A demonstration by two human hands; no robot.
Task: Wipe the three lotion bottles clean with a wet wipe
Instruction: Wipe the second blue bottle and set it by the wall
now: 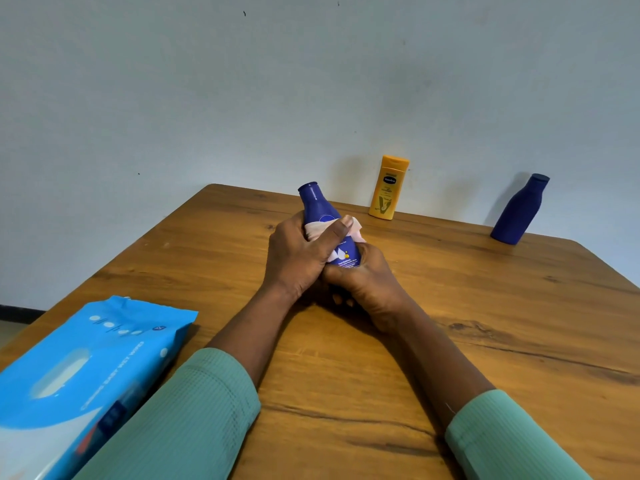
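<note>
A blue lotion bottle [317, 202] is held tilted above the middle of the table, cap pointing away. My left hand [298, 258] wraps a white wet wipe [356, 228] around its body, thumb pressed over the wipe. My right hand [367, 282] grips the bottle's base from below. A yellow lotion bottle [387, 188] stands upright at the table's far edge. A second blue bottle [519, 211] stands farther right by the wall.
A blue pack of wet wipes [86, 368] lies at the near left of the wooden table [485, 323]. A grey wall [242, 98] rises right behind the far edge. The table's rounded corners show at far left and far right.
</note>
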